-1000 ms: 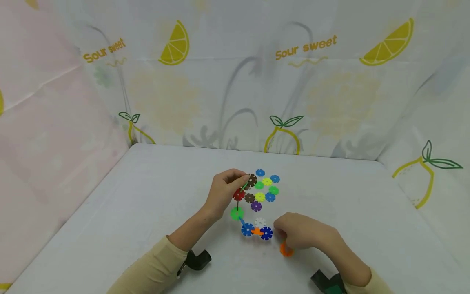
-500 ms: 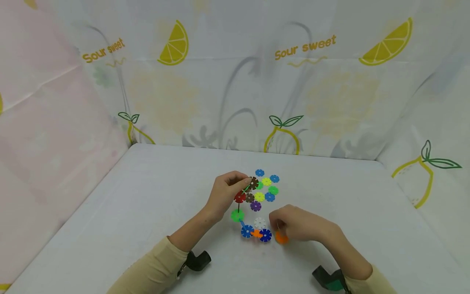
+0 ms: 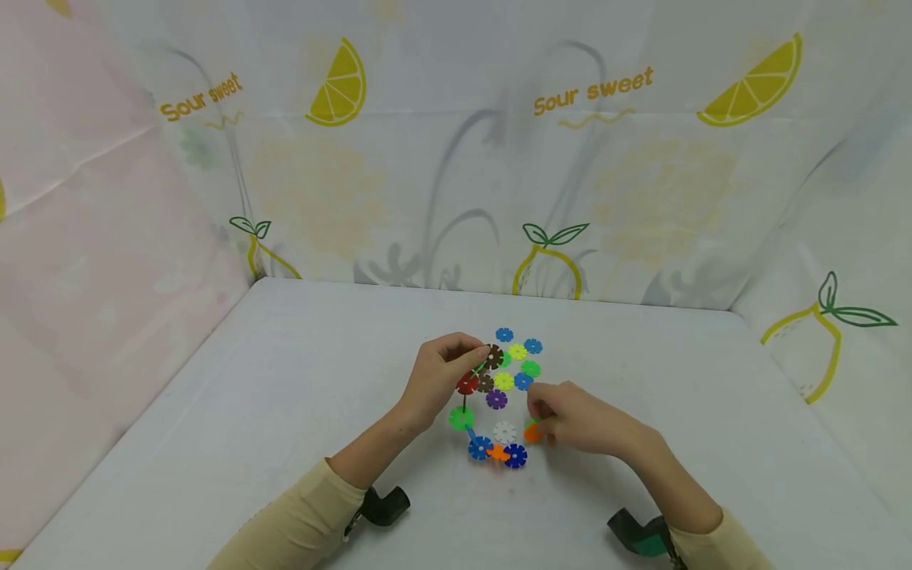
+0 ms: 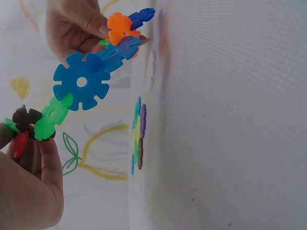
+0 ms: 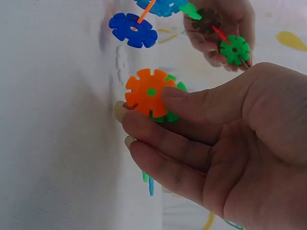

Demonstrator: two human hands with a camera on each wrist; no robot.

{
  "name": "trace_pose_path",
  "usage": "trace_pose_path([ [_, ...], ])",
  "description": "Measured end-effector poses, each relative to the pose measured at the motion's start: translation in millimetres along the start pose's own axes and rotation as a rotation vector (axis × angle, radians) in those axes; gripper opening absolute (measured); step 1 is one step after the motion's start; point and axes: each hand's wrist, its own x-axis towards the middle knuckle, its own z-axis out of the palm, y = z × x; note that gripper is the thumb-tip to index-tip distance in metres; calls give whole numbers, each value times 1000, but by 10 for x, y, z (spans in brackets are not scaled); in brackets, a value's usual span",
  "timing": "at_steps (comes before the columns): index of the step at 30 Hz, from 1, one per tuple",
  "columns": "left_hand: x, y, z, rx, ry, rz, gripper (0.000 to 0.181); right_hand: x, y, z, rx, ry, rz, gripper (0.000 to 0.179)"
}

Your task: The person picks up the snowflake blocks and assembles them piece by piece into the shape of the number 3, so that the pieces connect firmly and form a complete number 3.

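Note:
My left hand (image 3: 435, 380) pinches the brown end of a chain of slotted plastic snowflake discs. From there the chain runs through a red disc (image 3: 466, 384), a green disc (image 3: 461, 418), a blue disc (image 4: 81, 81) and an orange disc (image 4: 120, 28) to a dark blue disc (image 5: 133, 29) at its lower end. To the right, my right hand (image 3: 587, 419) pinches an orange disc (image 5: 144, 98) between thumb and fingers, with a green disc (image 5: 171, 116) lying behind it. Those two discs are apart from the chain.
Several loose discs lie flat beyond the chain, among them a purple disc (image 3: 496, 399), a yellow disc (image 3: 503, 381) and a blue disc (image 3: 504, 335). A white disc (image 3: 504, 432) lies between my hands on the white table (image 3: 321, 340). Printed cloth (image 3: 456, 158) hangs behind.
My right hand has moved away from me and slightly left, carrying the orange disc up past the chain's dark blue end. My left hand and the chain have shifted only slightly.

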Motion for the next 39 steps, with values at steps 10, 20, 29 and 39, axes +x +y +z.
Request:
trace_pose_path([
  [10,6,-38,9,19,-15,5,21,12,65,-25,24,176,-75,14],
  [20,-6,-14,22,12,-35,-6,19,23,8,-39,52,496,-188,11],
  [29,-45,38,44,-2,-79,-38,18,-23,-84,-41,105,594,-278,7],
  [39,-83,64,87,5,-105,-20,17,-59,-149,-38,34,619,-327,15],
])
